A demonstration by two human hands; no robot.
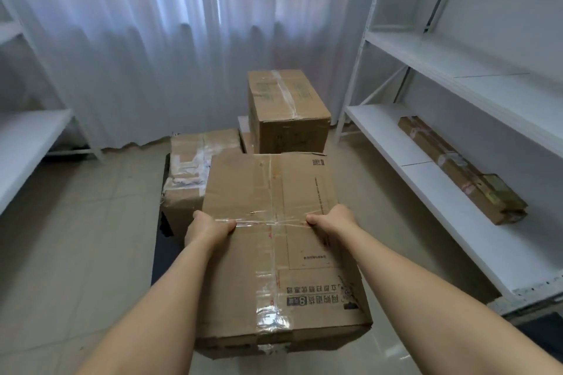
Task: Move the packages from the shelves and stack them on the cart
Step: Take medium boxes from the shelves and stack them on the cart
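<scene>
The carton [274, 237] is clasped at both sides by left hand [210, 227] and right hand [332, 221], its long axis pointing far toward the cart's stack [195, 173].

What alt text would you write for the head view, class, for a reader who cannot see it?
Both hands, left hand and right hand, grip a taped cardboard box over a cart already carrying other boxes. One long package lies on the white shelf to the right.

Storeroom: white shelving [457, 64], taped cartons [288, 106]
</scene>
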